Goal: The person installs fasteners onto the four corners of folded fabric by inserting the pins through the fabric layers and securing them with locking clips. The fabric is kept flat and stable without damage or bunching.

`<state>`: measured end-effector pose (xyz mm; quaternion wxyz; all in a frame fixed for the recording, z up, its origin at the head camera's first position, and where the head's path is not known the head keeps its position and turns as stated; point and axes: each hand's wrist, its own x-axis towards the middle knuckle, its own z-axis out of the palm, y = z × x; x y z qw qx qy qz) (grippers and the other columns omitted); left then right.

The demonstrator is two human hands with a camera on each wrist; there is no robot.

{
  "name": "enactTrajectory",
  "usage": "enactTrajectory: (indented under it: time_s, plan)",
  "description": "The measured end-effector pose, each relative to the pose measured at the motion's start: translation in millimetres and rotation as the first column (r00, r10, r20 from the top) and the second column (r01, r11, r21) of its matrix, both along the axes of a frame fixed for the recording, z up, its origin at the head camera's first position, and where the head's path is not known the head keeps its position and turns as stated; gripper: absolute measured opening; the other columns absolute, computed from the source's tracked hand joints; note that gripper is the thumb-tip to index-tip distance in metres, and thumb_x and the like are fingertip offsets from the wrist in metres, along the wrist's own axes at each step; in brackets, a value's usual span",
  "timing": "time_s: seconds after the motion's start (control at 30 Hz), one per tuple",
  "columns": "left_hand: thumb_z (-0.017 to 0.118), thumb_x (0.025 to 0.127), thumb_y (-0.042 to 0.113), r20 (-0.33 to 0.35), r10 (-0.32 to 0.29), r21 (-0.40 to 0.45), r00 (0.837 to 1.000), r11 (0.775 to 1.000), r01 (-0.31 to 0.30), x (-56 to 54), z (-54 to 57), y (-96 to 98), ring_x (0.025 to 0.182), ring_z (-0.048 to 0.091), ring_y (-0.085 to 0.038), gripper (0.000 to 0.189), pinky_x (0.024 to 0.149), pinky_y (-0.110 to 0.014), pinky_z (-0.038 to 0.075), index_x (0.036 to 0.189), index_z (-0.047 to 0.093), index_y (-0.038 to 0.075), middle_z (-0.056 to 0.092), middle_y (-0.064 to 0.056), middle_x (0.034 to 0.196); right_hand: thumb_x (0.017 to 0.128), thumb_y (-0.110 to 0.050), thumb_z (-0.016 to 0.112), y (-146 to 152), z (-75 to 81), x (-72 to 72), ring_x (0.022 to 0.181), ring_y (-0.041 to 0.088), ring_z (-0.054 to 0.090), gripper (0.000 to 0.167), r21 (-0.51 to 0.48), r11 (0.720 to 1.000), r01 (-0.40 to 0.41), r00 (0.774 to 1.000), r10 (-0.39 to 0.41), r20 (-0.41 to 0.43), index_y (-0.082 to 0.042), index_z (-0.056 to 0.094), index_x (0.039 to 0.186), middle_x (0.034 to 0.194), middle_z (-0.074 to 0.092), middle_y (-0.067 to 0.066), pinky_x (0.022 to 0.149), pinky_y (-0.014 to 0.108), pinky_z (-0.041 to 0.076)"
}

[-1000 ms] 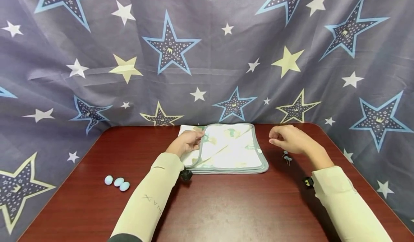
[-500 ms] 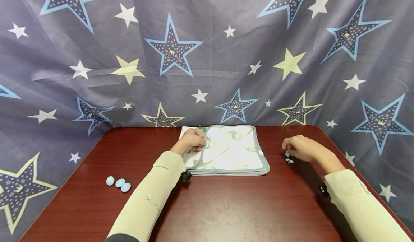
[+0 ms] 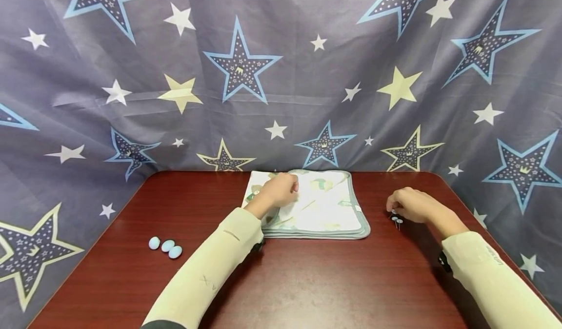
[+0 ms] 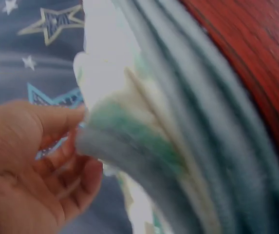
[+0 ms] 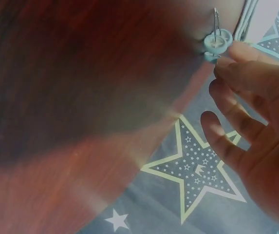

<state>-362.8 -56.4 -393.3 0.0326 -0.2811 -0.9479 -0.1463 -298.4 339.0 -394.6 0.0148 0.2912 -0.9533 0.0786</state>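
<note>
A folded white blanket [image 3: 327, 202] with a grey-green border and a leafy print lies at the table's far side. My left hand [image 3: 278, 191] is over its left part; the left wrist view shows thumb and fingers pinching the grey border [image 4: 124, 151] of a lifted layer. To the right of the blanket, my right hand [image 3: 411, 205] is down at several pins with round pale blue heads [image 3: 399, 221]. In the right wrist view, thumb and index finger pinch the head of one pin [image 5: 211, 57], while another pin [image 5: 216, 43] stands beside it with its point up.
Three pale blue egg-shaped pieces [image 3: 168, 245] lie on the left of the dark red wooden table [image 3: 307, 280]. A grey curtain with stars [image 3: 281, 75] hangs right behind the table's far edge and around its sides.
My left hand has moved right over the blanket, drawing its border along. My right hand has gone right and down to the pins, its fingertips now at one of them. The view has shifted slightly.
</note>
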Motion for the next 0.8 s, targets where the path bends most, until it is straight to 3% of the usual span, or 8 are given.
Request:
enactTrajectory:
  time_s: [0.07,0.13,0.2,0.27,0.53,0.8]
  plan:
    - [0.072,0.090,0.012,-0.026,-0.121,-0.035,0.992,0.992,0.120,6.4,3.6,7.0,0.078,0.057,-0.016,0.009,0.071,-0.034,0.049,0.089,0.064,0.014,0.061,0.001,0.083,0.080,0.006,0.072,0,-1.1,-0.1,0.072,0.006,0.055,0.026,-0.004,1.000,-0.001,1.000,0.001,0.003,-0.020,0.071,0.083,0.077,0.062,-0.011,0.064,0.033,0.049]
    - [0.073,0.092,0.014,-0.051,-0.231,-0.091,0.972,0.970,0.226,13.8,5.4,12.8,0.080,0.057,-0.015,0.008,0.074,-0.033,0.050,0.093,0.065,0.013,0.061,0.001,0.086,0.080,0.006,0.072,-1,-1.8,-0.1,0.073,0.008,0.056,0.025,-0.007,1.000,0.003,1.000,-0.002,0.009,-0.019,0.071,0.083,0.078,0.062,-0.010,0.064,0.034,0.049]
    - [0.073,0.092,0.015,-0.071,-0.319,-0.135,0.945,0.942,0.308,21.6,5.3,17.6,0.081,0.057,-0.015,0.008,0.075,-0.032,0.050,0.094,0.066,0.012,0.061,0.000,0.088,0.081,0.005,0.073,-1,-1.8,0.2,0.073,0.009,0.057,0.025,-0.008,1.000,0.007,1.000,-0.007,0.016,-0.019,0.072,0.084,0.079,0.063,-0.009,0.065,0.035,0.050]
    - [0.074,0.093,0.017,-0.072,-0.370,-0.177,0.926,0.919,0.353,29.5,4.9,21.6,0.085,0.059,-0.014,0.008,0.077,-0.031,0.051,0.095,0.067,0.013,0.062,0.001,0.092,0.081,0.005,0.073,-1,-2.0,-0.1,0.075,0.010,0.058,0.024,-0.004,1.000,0.011,1.000,-0.011,0.019,-0.019,0.072,0.085,0.080,0.065,-0.008,0.066,0.036,0.050]
    - [0.074,0.094,0.030,0.019,-0.436,-0.255,0.900,0.868,0.426,51.6,3.0,36.2,0.095,0.063,-0.010,0.015,0.083,-0.027,0.051,0.104,0.071,0.018,0.065,0.005,0.101,0.084,0.002,0.076,-1,-3.1,-2.5,0.078,0.010,0.063,0.020,-0.005,1.000,-0.004,1.000,0.004,-0.003,-0.018,0.076,0.084,0.085,0.070,-0.005,0.068,0.036,0.053]
    - [0.082,0.087,0.027,0.109,-0.471,-0.269,0.875,0.834,0.482,53.9,-5.3,47.2,0.090,0.059,-0.005,0.022,0.080,-0.020,0.048,0.105,0.073,0.018,0.064,0.008,0.094,0.085,-0.002,0.077,1,-2.8,-5.8,0.084,0.017,0.070,0.012,-0.002,0.999,-0.051,0.999,0.051,-0.016,-0.013,0.079,0.088,0.088,0.073,-0.004,0.074,0.040,0.057]
